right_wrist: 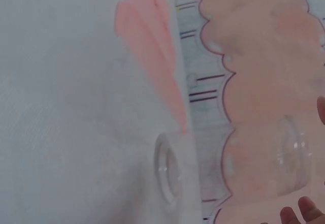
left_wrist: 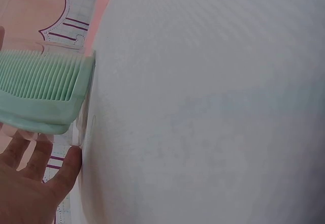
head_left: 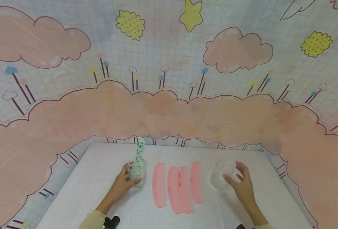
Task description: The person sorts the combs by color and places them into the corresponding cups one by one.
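Note:
On the left of the head view, a clear plastic cup (head_left: pixel 144 181) stands on the white table. A mint-green comb (head_left: pixel 140 154) is inside it, teeth end down, its patterned handle rising above the rim. My left hand (head_left: pixel 125 181) holds this cup, thumb in front and fingers round its far side; the left wrist view shows the green comb's teeth (left_wrist: pixel 38 76) through the wall. A second clear cup (head_left: pixel 219 179) stands upright at the right with nothing inside. Beside it is my right hand (head_left: pixel 243 183), fingers spread and thumb near the cup's wall.
Several pink combs (head_left: pixel 158 186) lie side by side on the white table (head_left: pixel 106 159) between the two cups, two of them overlapping. A cloth backdrop (head_left: pixel 169 117) with clouds and stars rises behind the table and along its sides.

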Action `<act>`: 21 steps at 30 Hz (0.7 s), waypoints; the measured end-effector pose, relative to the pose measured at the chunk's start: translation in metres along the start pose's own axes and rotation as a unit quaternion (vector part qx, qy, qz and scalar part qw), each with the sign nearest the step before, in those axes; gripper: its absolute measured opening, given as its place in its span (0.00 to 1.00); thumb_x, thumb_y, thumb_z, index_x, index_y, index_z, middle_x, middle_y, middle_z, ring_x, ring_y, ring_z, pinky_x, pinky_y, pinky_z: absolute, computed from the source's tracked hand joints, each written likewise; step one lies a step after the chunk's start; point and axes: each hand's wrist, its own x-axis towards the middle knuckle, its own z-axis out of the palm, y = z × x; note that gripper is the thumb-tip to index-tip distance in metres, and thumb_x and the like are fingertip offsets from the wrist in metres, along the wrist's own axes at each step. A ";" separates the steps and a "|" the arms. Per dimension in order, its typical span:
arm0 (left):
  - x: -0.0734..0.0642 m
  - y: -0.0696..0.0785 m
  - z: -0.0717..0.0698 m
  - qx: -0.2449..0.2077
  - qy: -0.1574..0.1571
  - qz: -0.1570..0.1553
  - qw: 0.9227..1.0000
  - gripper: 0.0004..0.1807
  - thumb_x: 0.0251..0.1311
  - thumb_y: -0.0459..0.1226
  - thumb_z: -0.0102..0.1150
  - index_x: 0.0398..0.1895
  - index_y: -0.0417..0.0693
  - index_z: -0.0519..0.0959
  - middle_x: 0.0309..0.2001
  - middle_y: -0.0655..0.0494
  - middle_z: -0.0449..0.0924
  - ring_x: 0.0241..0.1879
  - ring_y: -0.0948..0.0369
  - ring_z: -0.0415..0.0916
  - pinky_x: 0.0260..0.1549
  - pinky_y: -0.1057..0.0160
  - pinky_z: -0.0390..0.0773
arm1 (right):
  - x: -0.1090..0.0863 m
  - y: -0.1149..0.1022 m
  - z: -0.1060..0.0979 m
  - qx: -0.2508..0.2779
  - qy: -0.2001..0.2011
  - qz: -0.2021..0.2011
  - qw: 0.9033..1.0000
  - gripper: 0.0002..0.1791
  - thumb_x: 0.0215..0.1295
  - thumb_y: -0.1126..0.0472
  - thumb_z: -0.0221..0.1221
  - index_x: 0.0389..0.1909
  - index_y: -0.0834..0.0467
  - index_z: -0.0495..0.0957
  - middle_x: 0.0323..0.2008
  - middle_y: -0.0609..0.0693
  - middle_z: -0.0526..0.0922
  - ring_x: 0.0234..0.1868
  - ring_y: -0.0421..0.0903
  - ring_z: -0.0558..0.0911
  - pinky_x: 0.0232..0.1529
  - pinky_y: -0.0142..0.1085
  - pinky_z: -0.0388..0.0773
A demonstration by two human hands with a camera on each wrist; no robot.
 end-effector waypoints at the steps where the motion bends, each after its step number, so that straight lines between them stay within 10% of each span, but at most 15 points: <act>1: 0.000 0.000 0.000 0.001 0.000 0.000 1.000 0.52 0.56 0.53 0.67 0.77 0.52 0.47 0.71 0.31 0.60 0.65 0.32 0.65 0.56 0.41 0.78 | 0.002 0.002 0.000 0.009 -0.012 0.003 1.000 0.47 0.58 0.54 0.69 0.73 0.57 0.53 0.75 0.58 0.56 0.75 0.59 0.58 0.72 0.57 0.59; 21: 0.000 -0.001 0.000 0.004 -0.001 0.000 1.000 0.53 0.56 0.54 0.67 0.77 0.52 0.46 0.71 0.31 0.59 0.67 0.32 0.64 0.59 0.39 0.74 | 0.017 0.030 0.015 0.059 -0.113 0.027 0.992 0.54 0.57 0.58 0.70 0.76 0.55 0.43 0.74 0.63 0.55 0.76 0.67 0.49 0.73 0.63 0.50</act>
